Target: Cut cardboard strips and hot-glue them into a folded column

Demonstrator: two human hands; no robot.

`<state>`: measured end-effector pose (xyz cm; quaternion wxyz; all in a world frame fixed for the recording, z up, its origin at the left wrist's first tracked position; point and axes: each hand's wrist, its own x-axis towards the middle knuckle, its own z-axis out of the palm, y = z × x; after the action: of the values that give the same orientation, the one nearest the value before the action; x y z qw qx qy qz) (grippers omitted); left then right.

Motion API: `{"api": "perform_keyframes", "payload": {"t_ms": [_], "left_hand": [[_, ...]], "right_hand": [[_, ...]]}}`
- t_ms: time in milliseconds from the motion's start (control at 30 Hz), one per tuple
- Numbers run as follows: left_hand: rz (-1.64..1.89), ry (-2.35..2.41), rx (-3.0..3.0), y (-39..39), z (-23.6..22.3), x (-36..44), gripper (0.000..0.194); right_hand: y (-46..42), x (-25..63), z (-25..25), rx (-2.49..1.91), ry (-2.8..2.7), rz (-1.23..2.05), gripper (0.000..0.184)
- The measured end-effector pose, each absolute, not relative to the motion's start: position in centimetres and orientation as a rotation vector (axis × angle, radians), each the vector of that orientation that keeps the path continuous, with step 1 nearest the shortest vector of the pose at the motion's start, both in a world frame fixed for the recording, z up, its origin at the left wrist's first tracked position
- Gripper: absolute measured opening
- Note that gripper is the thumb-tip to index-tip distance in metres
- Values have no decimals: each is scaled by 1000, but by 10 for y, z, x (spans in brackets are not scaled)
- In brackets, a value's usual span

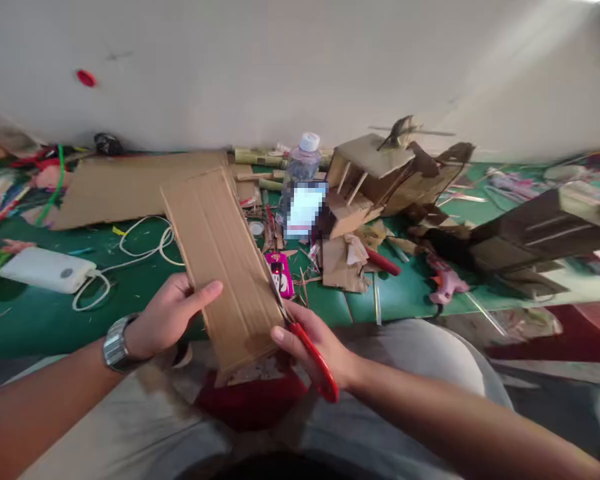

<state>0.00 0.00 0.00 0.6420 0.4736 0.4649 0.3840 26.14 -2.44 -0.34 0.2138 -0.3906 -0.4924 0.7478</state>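
The cardboard strip (225,253) is tan with faint lengthwise stripes, the scissor handles (314,359) red, the surface (135,287) green, the corded block (47,269) white, the glue gun (447,280) pink.

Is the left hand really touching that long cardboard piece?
Touching. The head view shows the left hand gripping the cardboard piece, its thumb lying across the front.

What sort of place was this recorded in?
Probably an informal craft workspace, perhaps for model-making: a boxy brown cardboard structure stands on a cluttered green-topped table, and the right hand holds red-handled metal scissors at the edge of a flat brown cardboard piece. Home or school, I cannot tell.
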Motion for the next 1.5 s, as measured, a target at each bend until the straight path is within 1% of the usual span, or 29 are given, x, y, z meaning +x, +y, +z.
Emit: {"api": "perform_keyframes", "payload": {"t_ms": [167,467,767,1100,1300,1500], "left_hand": [[876,1088,1167,-5,4,-1,36],[884,1099,1245,-8,5,-1,40],[893,1084,1225,-8,1,-2,36],[887,1137,1256,-7,3,-2,37],[858,1098,1255,-8,5,1,37],[804,1044,1307,-13,6,4,38]], "right_hand": [[-24,262,0,-1044,-1376,2055,64],[-25,259,1,-1079,-1399,2013,55],[-26,259,-4,-1066,-1413,2021,56],[-25,258,-6,-1062,-1347,2078,64],[-27,259,-3,-1058,-1402,2052,58],[-23,262,4,-988,-1531,1962,57]]}}
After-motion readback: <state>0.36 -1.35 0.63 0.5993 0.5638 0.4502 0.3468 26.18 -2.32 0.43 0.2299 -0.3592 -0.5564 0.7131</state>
